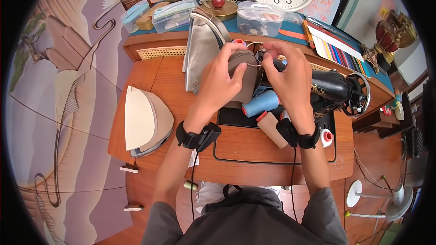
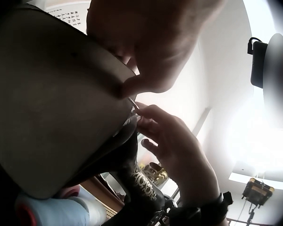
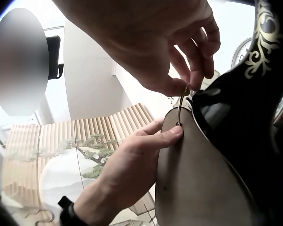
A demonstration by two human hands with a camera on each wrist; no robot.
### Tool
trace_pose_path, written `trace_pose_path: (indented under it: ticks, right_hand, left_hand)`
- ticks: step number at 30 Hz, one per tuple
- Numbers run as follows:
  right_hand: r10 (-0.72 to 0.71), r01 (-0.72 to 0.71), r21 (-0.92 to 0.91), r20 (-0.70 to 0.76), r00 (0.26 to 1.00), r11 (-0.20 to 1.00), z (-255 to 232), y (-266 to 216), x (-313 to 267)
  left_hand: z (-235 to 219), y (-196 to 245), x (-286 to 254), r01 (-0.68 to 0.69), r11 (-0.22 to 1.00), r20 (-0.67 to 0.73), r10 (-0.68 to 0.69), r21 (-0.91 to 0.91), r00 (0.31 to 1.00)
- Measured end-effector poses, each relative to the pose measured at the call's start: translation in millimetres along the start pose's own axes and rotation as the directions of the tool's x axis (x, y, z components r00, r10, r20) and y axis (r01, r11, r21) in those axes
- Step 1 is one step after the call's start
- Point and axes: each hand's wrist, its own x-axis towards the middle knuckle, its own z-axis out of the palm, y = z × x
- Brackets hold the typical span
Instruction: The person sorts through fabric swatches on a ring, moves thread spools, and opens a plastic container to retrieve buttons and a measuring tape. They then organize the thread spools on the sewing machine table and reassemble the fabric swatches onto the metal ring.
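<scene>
A stack of grey-brown rounded panels, apparently pattern or material pieces, stands raised between the two hands. My left hand grips its upper end, with the thumb lying on the near face beside a hole. Through that hole runs a thin metal ring, seen in the right wrist view. Fingertips of my right hand pinch the ring at its top, just above the panel's edge. In the left wrist view the broad panel face hides much of the left fingers.
Right of the panels stands a black sewing machine with gold ornament. A blue thread cone and a beige cone lie below the hands. Cream panels rest at the table's left; silvery pieces lean behind. Clear boxes line the back shelf.
</scene>
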Motion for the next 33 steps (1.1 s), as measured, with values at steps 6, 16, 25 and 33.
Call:
trace_pose_path:
  ticks: [6, 16, 25, 33]
  right_hand:
    - [0.084, -0.078, -0.109, 0.053, 0.995, 0.991, 2, 3, -2]
    - [-0.042, 0.035, 0.065, 0.102, 0.994, 0.997, -6, 1, -15]
    - [-0.092, 0.092, 0.156, -0.006, 0.996, 0.983, -6, 1, -25]
    - [-0.194, 0.217, 0.333, -0.101, 0.976, 0.918, -9, -2, -24]
  left_hand:
    - [-12, -23, 17, 0.059, 0.993, 0.243, -0.033, -0.103, 0.97]
    - [-30, -32, -21, 0.07, 0.985, 0.007, -0.072, 0.157, 0.997]
    - [-141, -20, -97, 0.291, 0.866, -0.13, -0.261, 0.406, 0.957]
    - [-220, -68, -157, 0.669, 0.489, -0.412, -0.536, 0.559, 0.737]
